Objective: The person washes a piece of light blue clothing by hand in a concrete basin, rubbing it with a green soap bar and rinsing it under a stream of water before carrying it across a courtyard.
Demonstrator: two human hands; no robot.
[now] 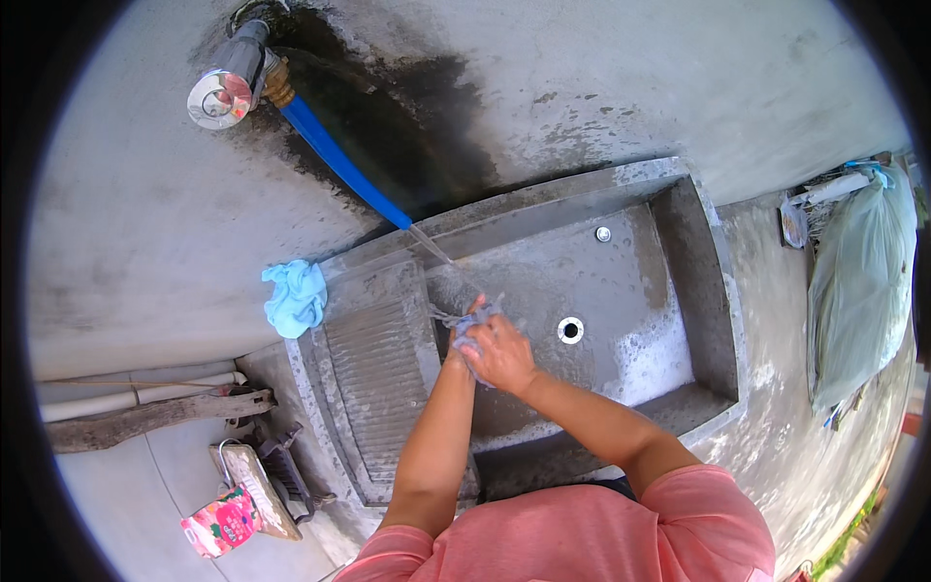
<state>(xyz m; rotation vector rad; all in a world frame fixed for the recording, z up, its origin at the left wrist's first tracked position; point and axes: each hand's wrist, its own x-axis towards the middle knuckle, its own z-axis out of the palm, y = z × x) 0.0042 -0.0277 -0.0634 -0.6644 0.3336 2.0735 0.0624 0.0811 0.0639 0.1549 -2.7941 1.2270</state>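
Over the concrete sink (720, 291), both my hands are closed on a wet, greyish-lilac cloth (448, 317). My right hand (504, 351) wraps over the bunched cloth. Most of my left hand (476, 307) is hidden behind the right one and the cloth, with only part of its fingers showing. Water runs from a blue hose (344, 170) on the wall tap (228, 92) and falls just beyond my hands. A light blue cloth (296, 299) lies crumpled on the sink's left back corner.
Left of the basin is a ridged washboard (378, 364). The basin floor has a drain hole (571, 331) and a small metal cap (603, 234). A pale plastic bag (858, 291) stands at the right. Lower left are a pink packet (223, 522) and a wooden log (160, 419).
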